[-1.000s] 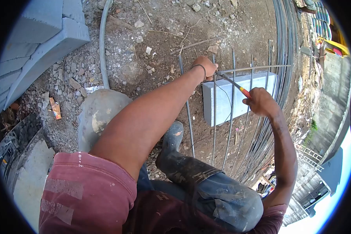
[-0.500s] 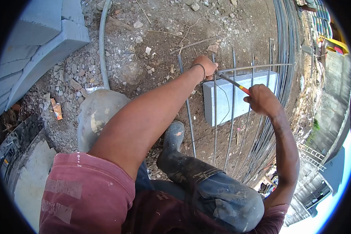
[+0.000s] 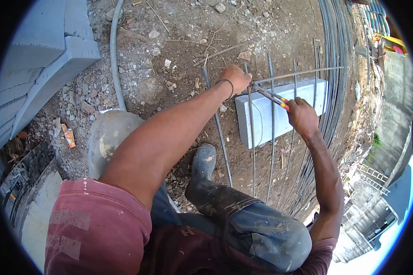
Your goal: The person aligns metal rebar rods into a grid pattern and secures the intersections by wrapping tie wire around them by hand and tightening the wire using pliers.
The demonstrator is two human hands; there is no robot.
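1. Here are the pliers (image 3: 280,97), nose right at the joint where the long rod (image 3: 253,156) meets the crosswise rod (image 3: 314,72)!
2. The right hand (image 3: 304,118) is wrapped round their red-and-yellow handles.
3. The left hand (image 3: 235,79) crowds the same joint, fingers curled; whether it grips anything, I can't tell.
4. Beneath the rods lies a grey block (image 3: 283,112).
5. Farther out, a bundle of rods (image 3: 337,50) runs alongside.
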